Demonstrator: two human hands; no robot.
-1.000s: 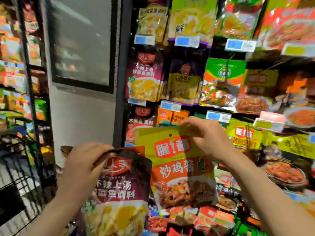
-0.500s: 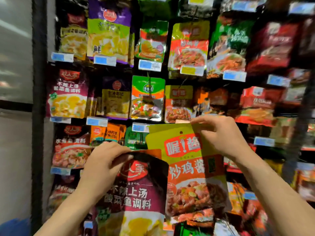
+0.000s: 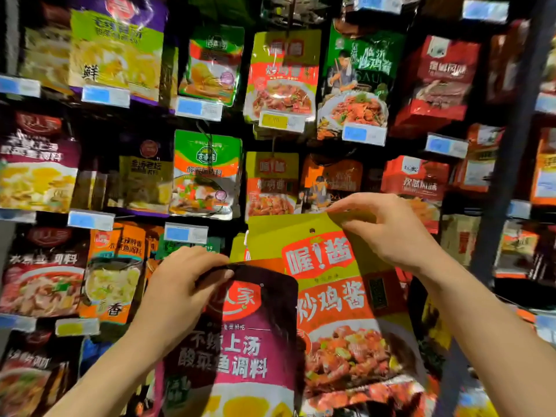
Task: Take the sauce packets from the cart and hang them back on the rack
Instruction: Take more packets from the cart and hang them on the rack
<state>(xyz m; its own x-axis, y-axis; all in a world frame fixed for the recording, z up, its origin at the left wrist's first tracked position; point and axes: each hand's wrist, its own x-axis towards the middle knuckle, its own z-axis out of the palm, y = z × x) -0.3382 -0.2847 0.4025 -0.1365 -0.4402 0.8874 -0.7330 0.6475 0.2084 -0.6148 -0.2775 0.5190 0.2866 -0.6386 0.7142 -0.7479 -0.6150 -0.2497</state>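
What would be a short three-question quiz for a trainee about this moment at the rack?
1. True or false: the left hand holds the dark purple plastic sauce packet by its top edge.
2. Which packet does the right hand hold? A) red box B) yellow-green and orange plastic sauce packet C) green pouch
3. Fill in: the small round hang hole in the yellow-green packet sits near its ____ edge.

Key: 1 true; 2 B; 3 top. Matching yellow-green hanging packets show on the rack just above the right hand.
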